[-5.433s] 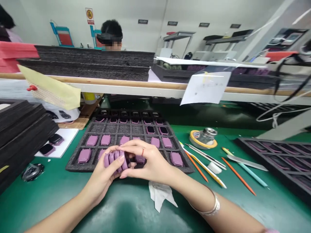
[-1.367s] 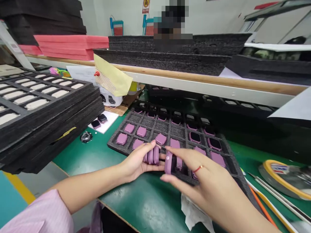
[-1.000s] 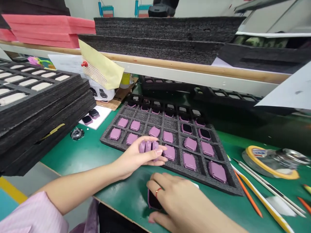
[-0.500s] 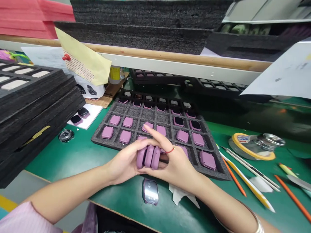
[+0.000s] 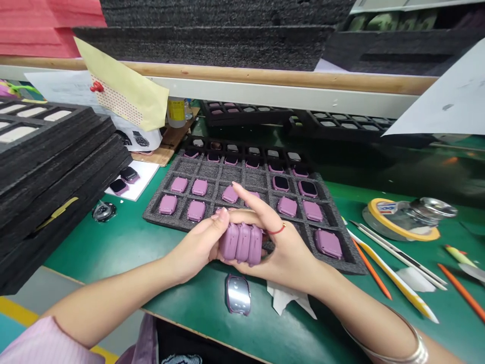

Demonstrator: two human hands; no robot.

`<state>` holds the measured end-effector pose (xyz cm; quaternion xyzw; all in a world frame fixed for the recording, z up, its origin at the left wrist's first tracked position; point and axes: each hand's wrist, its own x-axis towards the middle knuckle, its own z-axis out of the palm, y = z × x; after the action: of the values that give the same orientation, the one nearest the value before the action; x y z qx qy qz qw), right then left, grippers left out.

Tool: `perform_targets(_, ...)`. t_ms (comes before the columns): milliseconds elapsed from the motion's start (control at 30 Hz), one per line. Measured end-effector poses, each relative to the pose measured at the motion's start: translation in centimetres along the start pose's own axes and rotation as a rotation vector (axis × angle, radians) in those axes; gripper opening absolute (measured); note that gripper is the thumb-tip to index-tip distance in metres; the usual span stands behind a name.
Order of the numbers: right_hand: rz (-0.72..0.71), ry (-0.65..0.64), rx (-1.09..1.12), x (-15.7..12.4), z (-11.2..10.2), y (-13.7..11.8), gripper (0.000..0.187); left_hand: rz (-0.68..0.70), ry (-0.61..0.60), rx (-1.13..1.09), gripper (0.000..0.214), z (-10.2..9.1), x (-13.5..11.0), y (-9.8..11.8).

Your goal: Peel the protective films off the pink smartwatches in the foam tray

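My left hand [image 5: 197, 242] and right hand [image 5: 284, 253] hold three lilac watch cases [image 5: 242, 244] together, fingers pressed around them, right index raised, above the gray foam tray [image 5: 151, 212].

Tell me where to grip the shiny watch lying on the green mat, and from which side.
Pinch the watch by its purple rim along the two long edges, coming down from above and slightly from the left. It lies flat, shiny face up, on the green mat, so those edges seem the likeliest hold; a crumpled tissue lies to its right.
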<state>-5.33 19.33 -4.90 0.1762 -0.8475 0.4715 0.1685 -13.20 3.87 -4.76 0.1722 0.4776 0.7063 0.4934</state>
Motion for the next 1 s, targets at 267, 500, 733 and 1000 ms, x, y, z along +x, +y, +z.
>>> perform_targets(267,0.035,-0.01,-0.037,-0.02,-0.2,-0.14,0.1,-0.013,0.055,0.043,0.063,-0.14,0.04,-0.59)
perform_targets(500,0.065,-0.023,-0.042,0.0,-0.27,-0.33,0.1,0.007,0.046,0.058,0.062,-0.2,0.26,-0.48)
perform_targets(733,0.031,-0.023,-0.008,0.01,-0.28,-0.3,0.106,0.014,0.035,0.065,0.059,-0.26,0.23,-0.57)
perform_targets(1000,-0.032,-0.022,-0.042,-0.21,-0.4,-0.33,0.103,0.117,-0.047,0.313,0.048,-0.41,-0.09,0.19)
